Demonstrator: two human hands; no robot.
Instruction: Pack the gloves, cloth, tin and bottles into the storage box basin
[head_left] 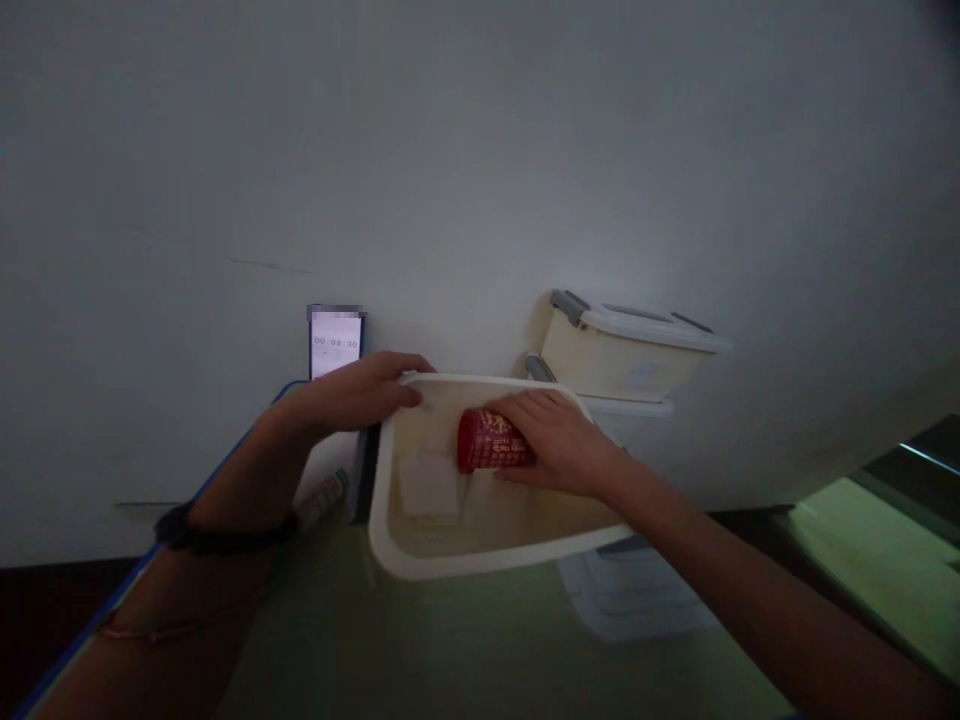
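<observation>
In the head view a cream-white plastic storage bin [420,568] is tilted toward me, its open top showing. My left hand [367,390] is closed over its far left rim, thumb on the inside. Inside the bin, my right hand [559,445] is wrapped around a red cylindrical container [491,440] with yellow and white print, which lies on its side. A pale, flat, square-looking item [431,485] is in the left part of the bin. What lies beneath my right hand is hidden.
Behind and to the right, a lidded storage box [622,350] with grey clips is stacked on another. A white lid [637,590] lies below the bin's right side. A phone [336,342] showing a timer stands at the left against the wall [465,180].
</observation>
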